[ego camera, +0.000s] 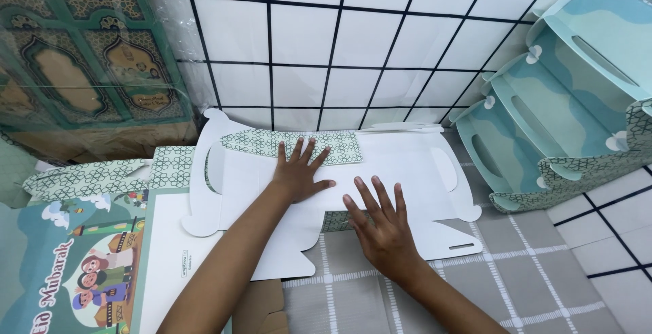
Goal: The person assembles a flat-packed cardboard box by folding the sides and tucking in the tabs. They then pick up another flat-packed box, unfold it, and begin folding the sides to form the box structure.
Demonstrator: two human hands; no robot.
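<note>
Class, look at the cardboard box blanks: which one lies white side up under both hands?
The die-cut white cardboard blank in the middle: left hand and right hand press it flat. The printed blank at left shows its picture side.

A flat, unfolded white cardboard box blank [401, 171] with rounded tabs, a slotted lower-right flap and a strip of green patterned print along its upper edge lies spread face-down across the middle of the frame.
</note>
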